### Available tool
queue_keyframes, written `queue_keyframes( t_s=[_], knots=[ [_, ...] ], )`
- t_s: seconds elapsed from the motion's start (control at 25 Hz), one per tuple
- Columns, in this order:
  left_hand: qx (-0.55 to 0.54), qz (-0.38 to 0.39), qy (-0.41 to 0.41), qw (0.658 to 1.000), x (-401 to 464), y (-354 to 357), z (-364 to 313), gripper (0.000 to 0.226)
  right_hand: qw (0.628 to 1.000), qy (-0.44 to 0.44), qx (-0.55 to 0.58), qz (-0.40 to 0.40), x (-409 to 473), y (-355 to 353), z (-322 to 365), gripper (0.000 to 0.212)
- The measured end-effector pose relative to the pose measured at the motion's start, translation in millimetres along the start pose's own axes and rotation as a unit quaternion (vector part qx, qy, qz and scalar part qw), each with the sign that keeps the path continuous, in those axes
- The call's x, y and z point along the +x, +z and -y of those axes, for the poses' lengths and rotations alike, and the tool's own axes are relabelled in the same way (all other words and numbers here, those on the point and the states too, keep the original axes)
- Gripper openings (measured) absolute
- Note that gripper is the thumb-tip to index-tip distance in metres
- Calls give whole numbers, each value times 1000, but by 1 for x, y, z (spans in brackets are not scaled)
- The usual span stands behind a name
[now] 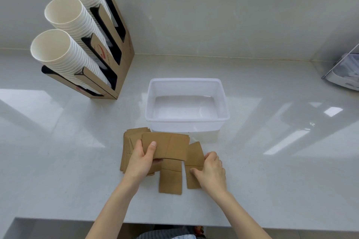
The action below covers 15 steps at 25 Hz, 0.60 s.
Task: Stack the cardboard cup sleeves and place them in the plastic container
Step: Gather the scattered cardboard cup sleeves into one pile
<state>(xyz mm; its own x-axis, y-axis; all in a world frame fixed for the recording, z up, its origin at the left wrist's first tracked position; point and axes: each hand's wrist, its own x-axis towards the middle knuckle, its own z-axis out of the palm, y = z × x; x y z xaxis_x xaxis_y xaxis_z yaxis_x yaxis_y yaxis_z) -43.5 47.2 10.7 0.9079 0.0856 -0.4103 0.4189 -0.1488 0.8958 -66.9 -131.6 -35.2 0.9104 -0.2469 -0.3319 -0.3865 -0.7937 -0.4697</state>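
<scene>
Flat brown cardboard cup sleeves lie on the white counter in front of a clear plastic container (186,103), which has nothing inside. My left hand (142,159) grips one sleeve (171,146) by its left end and holds it flat above the others. A fanned pile of sleeves (129,141) lies under and to the left of that hand. Another sleeve (171,179) lies alone in the middle. My right hand (210,170) pinches the right edge of a sleeve (194,163) that rests on the counter.
A cardboard dispenser (116,58) with three tilted stacks of white paper cups (64,15) stands at the back left. A grey-white appliance (343,73) sits at the far right edge. The counter's front edge (174,223) runs close below my forearms.
</scene>
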Motion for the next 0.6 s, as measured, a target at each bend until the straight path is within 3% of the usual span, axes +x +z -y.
queue_keyframes(
  t_s=[0.16,0.36,0.48,0.6],
  knots=[
    [3,7,-7,1000,3,1,1,25,970,39,239,-12,2,-15,-6,30],
    [4,22,-14,1000,4,3,-1,32,895,7,430,-117,6,-46,-10,20],
    [4,30,-9,999,5,6,-2,37,862,-47,499,-78,5,-63,-2,19],
    [-1,44,-7,999,4,10,-3,33,887,-109,448,22,4,-70,11,22]
  ],
)
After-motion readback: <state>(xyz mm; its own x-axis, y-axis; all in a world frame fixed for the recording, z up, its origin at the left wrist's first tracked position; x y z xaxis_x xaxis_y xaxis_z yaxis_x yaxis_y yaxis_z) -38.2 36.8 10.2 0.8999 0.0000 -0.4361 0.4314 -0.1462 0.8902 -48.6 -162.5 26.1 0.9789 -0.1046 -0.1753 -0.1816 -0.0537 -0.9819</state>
